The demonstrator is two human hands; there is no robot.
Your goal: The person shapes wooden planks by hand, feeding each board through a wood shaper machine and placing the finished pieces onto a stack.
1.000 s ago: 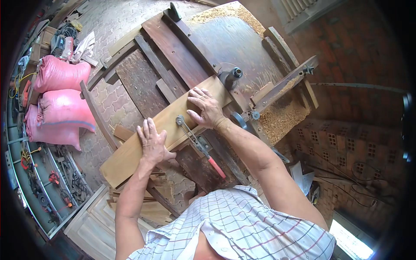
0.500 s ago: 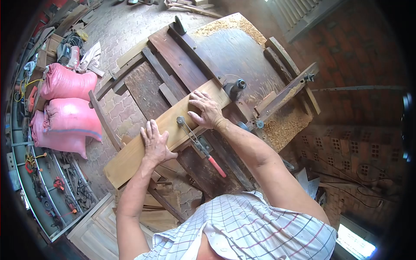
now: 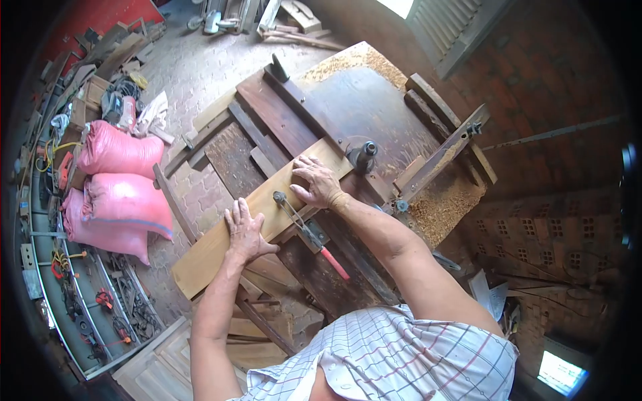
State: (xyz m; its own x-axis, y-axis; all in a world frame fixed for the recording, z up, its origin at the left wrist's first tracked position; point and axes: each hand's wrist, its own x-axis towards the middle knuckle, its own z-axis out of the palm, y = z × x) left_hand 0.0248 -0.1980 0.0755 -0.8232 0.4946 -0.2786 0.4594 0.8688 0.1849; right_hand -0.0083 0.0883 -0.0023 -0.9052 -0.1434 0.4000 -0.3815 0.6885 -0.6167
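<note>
A long pale wooden board (image 3: pixel 214 254) lies slanted across the machine table, its upper end close to the dark upright spindle (image 3: pixel 364 157). My left hand (image 3: pixel 245 235) rests on the board's lower half, fingers spread across the top, thumb out past the near edge. Nearer the spindle, my right hand (image 3: pixel 318 183) presses on the board with its fingers apart. Between my hands, the round pad of a toggle clamp (image 3: pixel 304 227) with a red handle sits on the board. Neither hand touches the clamp. My right palm hides part of the board.
Wood shavings (image 3: pixel 445 210) cover the table's right corner and its far edge. A dark fence bar (image 3: pixel 301 100) runs along the table. At left are pink sacks (image 3: pixel 130 204) and a rack of tools (image 3: pixel 83 314). A brick wall (image 3: pixel 548 180) stands at right.
The view has shifted, so the scene sits slightly lower and farther right. Both hands keep their places on the board, and the clamp stays on it.
</note>
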